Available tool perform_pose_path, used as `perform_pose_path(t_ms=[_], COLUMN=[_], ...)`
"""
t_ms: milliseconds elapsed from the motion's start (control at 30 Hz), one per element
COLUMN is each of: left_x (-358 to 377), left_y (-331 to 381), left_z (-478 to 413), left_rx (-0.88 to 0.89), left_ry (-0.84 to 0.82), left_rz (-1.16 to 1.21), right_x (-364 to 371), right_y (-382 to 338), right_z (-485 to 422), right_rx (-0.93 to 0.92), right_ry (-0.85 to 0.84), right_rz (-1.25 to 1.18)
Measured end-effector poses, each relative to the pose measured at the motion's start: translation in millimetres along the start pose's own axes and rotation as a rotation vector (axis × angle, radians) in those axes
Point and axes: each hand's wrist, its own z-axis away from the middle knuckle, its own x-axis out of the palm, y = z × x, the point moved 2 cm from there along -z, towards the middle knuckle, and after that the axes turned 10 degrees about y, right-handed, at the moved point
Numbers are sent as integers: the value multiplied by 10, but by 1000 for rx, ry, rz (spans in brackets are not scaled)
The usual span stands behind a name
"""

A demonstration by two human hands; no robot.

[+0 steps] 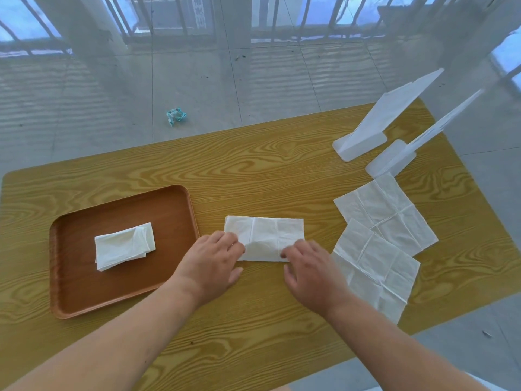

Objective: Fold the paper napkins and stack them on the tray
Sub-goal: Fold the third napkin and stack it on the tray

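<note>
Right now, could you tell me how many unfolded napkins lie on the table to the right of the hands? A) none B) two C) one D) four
B: two flat napkins lie overlapping right of the right hand, apart from the napkin being folded.

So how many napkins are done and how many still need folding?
One folded napkin already lies on the tray. The left hand and right hand are folding a second napkin. Two flat napkins wait unfolded beside it.
</note>
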Motion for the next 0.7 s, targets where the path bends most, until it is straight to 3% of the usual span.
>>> perform_pose_path(t_ms=[100,267,400,467,533,633,700], left_x=[60,105,175,175,129,15,29], left_y=[16,122,227,313,343,218,165], left_z=[-19,-96,-121,-103,-50,-6,17], left_rx=[-19,-42,-353,-470,-540,-383,-212], left_ry=[-31,-72,-213,-336,-314,-80,-74], left_rz=[-100,-127,304,610,792,436,215], right_x=[117,83,175,208,212,214,217], right_y=[-13,-109,-227,-245,-245,-228,-218], right_z=[105,103,138,133,108,85,75], right_rx=[24,111,311,511,719,894,928], right_ry=[-98,80,-101,-124,-99,-59,-40], right_rz=[49,14,-94,-236,-411,-571,-596])
